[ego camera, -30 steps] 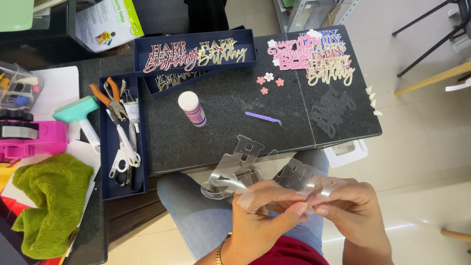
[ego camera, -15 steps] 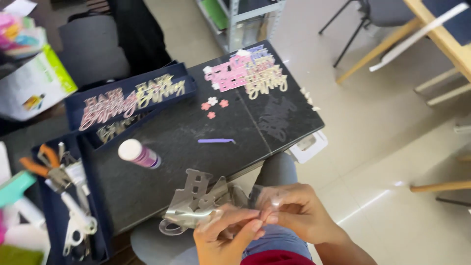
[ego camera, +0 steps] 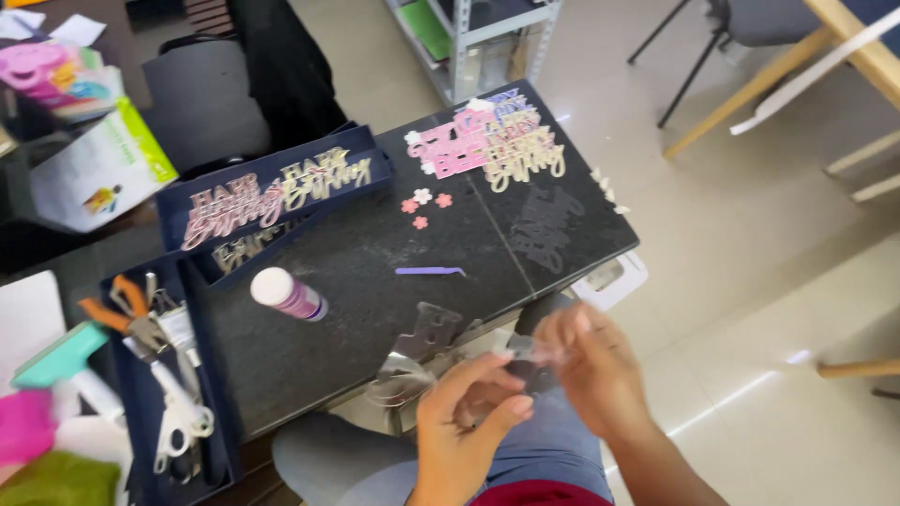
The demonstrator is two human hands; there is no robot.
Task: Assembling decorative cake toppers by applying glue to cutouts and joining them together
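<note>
My left hand (ego camera: 469, 417) and my right hand (ego camera: 600, 375) meet over my lap, just below the near edge of a black board (ego camera: 356, 272). The left hand's fingers curl around a silver glitter letter cutout (ego camera: 417, 351) that sticks out to the left. With thumb and fingertips, my right hand pinches a small pale piece (ego camera: 527, 349) between the two hands; motion blur hides what it is. On the board lie a purple-capped glue stick (ego camera: 286, 293), a thin purple tool (ego camera: 429, 271) and small pink and white paper flowers (ego camera: 424, 201).
Pink and gold letter cutouts (ego camera: 487, 145) are piled at the board's far corner. A dark tray (ego camera: 272, 192) holds more cutouts. A narrow tray (ego camera: 159, 384) at left holds pliers and scissors. A metal shelf (ego camera: 469, 37) and table legs stand on the tiled floor.
The view has swung further right and down toward the floor. My hands have risen slightly and stay together on the silver cutout; things on the board have not moved.
</note>
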